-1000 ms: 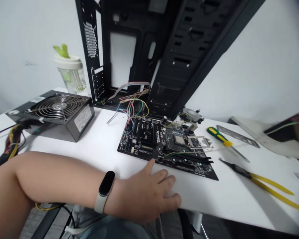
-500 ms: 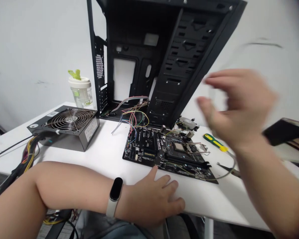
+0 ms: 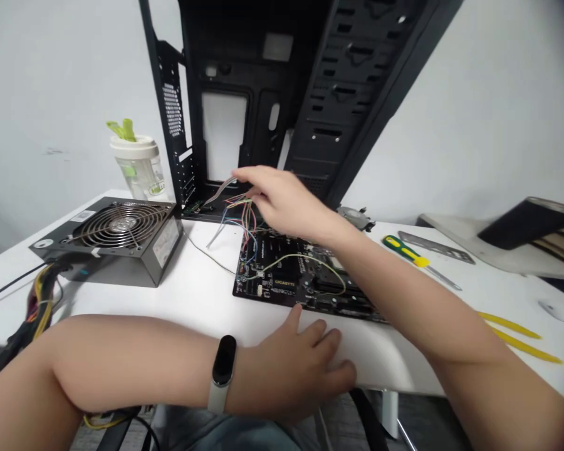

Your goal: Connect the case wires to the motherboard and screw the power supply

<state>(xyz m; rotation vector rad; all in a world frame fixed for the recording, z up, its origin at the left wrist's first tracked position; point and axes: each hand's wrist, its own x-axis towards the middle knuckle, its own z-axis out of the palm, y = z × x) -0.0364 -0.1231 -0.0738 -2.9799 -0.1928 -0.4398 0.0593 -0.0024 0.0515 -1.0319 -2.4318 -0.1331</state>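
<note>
While my empty left fingers (image 3: 329, 342) rest spread by the GIGABYTE motherboard (image 3: 286, 284), my right fingers (image 3: 252, 175), barely parted, their hold unclear, seem to sort coloured wires (image 3: 247, 217) behind it, next needing gentle separation.

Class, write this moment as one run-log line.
left hand open at near edge of circuit board | right hand at coloured wires, grip unclear | power supply left of computer case | screwdriver on table

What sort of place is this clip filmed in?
Probably a desk serving as a computer workbench, though whether in an office, classroom or home I can't tell. An open black computer case stands against the wall, with a bare motherboard and a screwdriver before it.
</note>
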